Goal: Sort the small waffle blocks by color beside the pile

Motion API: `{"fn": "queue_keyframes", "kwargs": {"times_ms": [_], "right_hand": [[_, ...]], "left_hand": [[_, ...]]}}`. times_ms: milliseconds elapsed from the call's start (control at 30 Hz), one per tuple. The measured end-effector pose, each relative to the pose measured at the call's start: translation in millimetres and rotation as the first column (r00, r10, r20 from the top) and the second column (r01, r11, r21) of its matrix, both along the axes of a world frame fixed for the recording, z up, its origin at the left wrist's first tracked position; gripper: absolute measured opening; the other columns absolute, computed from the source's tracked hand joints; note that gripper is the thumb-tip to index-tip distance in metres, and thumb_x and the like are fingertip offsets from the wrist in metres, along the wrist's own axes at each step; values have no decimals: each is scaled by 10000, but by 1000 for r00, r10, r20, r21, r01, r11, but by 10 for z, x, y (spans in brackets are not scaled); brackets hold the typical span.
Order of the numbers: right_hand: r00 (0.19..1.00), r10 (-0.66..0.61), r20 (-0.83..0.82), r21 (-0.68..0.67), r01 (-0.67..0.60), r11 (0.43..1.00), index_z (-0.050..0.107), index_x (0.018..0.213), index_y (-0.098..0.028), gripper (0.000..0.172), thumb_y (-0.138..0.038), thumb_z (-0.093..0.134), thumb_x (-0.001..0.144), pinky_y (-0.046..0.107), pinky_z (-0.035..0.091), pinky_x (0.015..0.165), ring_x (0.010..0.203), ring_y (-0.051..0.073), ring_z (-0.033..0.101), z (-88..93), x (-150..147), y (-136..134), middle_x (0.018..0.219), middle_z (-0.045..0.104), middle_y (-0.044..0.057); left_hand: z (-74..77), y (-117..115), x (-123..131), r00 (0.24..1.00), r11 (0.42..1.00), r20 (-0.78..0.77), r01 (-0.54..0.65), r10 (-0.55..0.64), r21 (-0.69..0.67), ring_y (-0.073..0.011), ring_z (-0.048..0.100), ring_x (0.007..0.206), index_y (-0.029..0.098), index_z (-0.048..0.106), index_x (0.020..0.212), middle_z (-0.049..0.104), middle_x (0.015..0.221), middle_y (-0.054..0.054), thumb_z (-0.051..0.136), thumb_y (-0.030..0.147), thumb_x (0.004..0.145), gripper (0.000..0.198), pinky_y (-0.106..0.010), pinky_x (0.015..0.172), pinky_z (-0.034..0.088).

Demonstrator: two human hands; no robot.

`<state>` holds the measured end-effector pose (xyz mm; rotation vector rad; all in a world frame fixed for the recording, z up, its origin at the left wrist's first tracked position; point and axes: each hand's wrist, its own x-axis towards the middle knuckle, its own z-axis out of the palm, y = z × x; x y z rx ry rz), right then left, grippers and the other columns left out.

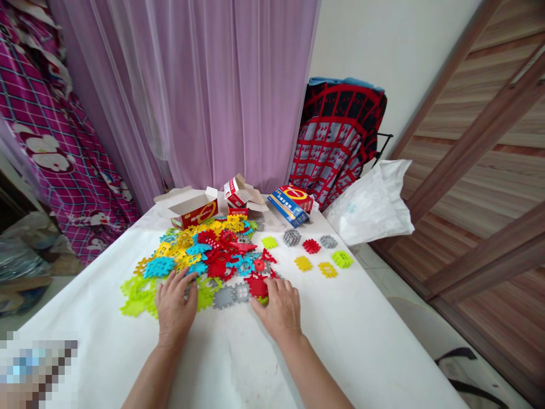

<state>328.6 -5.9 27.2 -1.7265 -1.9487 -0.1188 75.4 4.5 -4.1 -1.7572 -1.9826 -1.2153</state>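
White-covered surface (238, 363) before a lilac curtain (204, 85). Left hand (174, 307) lay palm down, fingers spread, beside lime tiles (135, 295), pinching nothing. Right hand (279, 309) lay likewise flat and spread, fingertips touching a red tile (258, 286). Grey tiles (232, 295) sat between the hands. Tile heap (208, 247) lay just beyond both hands, loose tiles (317, 255) beyond the right.

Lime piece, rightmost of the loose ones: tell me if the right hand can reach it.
Probably yes: the lime piece lies uncovered on the table, ahead and right of the right hand; only a yellow piece lies between.
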Motion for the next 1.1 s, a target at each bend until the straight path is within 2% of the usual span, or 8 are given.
{"fn": "queue_keyframes", "kwargs": {"times_ms": [167, 300, 367, 433, 600, 700, 833, 1100], "right_hand": [[998, -37, 41, -33, 39, 999, 648, 982, -225, 322, -474, 687, 783, 394, 366, 782, 941, 286, 551, -19, -114, 48, 966, 675, 102], [1000, 5, 26, -21, -5, 1000, 660, 965, -230, 246, -397, 688, 785, 381, 360, 794, 939, 276, 552, -9, -159, 22, 943, 676, 80], [999, 40, -20, 18, -40, 999, 658, 1004, -232, 254, -364, 681, 789, 367, 360, 814, 954, 258, 555, 3, -99, 36, 989, 683, 69], [997, 30, -71, 71, -25, 997, 642, 1072, -218, 296, -330, 663, 799, 354, 357, 839, 982, 245, 556, 18, 35, 111, 1044, 686, 71], [976, -202, -78, 96, 209, 973, 635, 1087, -166, 306, -313, 638, 819, 356, 343, 843, 1021, 265, 539, 17, 507, 526, 1043, 689, 121], [975, -220, -23, 75, 221, 972, 655, 1033, -183, 267, -345, 652, 820, 357, 333, 829, 1012, 270, 529, -35, 662, 736, 987, 693, 115], [978, -207, -11, 71, 207, 976, 671, 987, -197, 231, -358, 659, 820, 360, 316, 838, 1038, 269, 520, -124, 663, 836, 966, 694, 97], [982, -189, -22, 83, 190, 978, 677, 919, -200, 161, -318, 660, 812, 356, 294, 835, 1035, 261, 512, -189, 629, 828, 931, 709, 74]], "left_hand": [[-30, 25, 6, 999, 1000, 40, 29, -30, 10, -307, 530, 1246, 284, 700, 1013, 691, 1193, -60, 474, 337, 886, 264, -568, 1043, 390], [-26, 31, -6, 998, 999, 44, 41, -41, -1, -314, 535, 1240, 270, 699, 1015, 689, 1195, -70, 450, 342, 896, 285, -569, 1022, 415], [-26, 36, -11, 998, 999, 41, 51, -51, 0, -311, 542, 1232, 271, 698, 1015, 690, 1191, -68, 441, 345, 898, 292, -565, 1015, 427], [-32, 43, -15, 998, 999, 35, 54, -54, 4, -309, 547, 1226, 270, 699, 1010, 691, 1188, -68, 439, 347, 898, 293, -562, 1012, 433], [-68, 62, -36, 998, 998, 19, 65, -66, 25, -321, 560, 1204, 249, 699, 1007, 698, 1164, -87, 420, 354, 905, 314, -561, 994, 451], [-93, 76, -59, 997, 996, 11, 76, -76, 38, -329, 565, 1191, 240, 696, 1009, 700, 1154, -94, 417, 365, 910, 322, -559, 986, 458], [-122, 89, -86, 996, 995, 5, 91, -91, 48, -330, 560, 1199, 238, 694, 1014, 697, 1156, -101, 439, 367, 899, 308, -556, 989, 460], [-117, 120, -92, 994, 993, -38, 100, -98, 62, -320, 576, 1182, 254, 686, 1013, 704, 1136, -90, 441, 351, 900, 287, -556, 981, 474]]}}
